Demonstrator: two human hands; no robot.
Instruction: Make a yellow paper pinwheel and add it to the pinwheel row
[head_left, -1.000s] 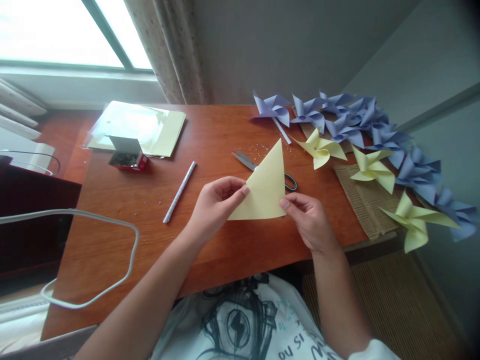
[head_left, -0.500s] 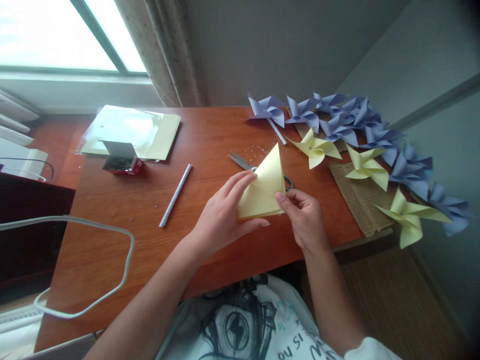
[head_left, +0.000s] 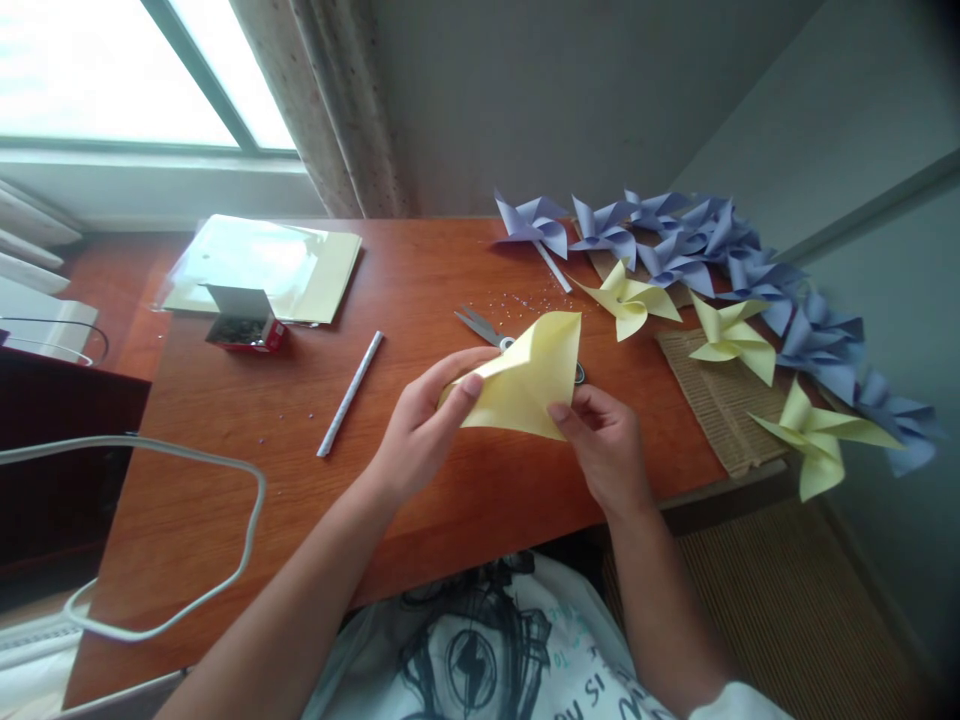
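Note:
A folded pale yellow paper is held just above the wooden desk, partly spread so its layers gape. My left hand pinches its left corner between thumb and fingers. My right hand grips its lower right edge with the thumb on top. Grey scissors lie on the desk right behind the paper, their handles hidden by it.
A rolled white paper stick lies left of my hands. A small open box and a pack of yellow sheets sit at back left. Yellow pinwheels and several purple pinwheels line the right side, by corrugated cardboard. A white cable loops at left.
The paper was a flat triangle, then folded narrower, and now its layers are pulled apart. My left hand slid from its face back to the left corner.

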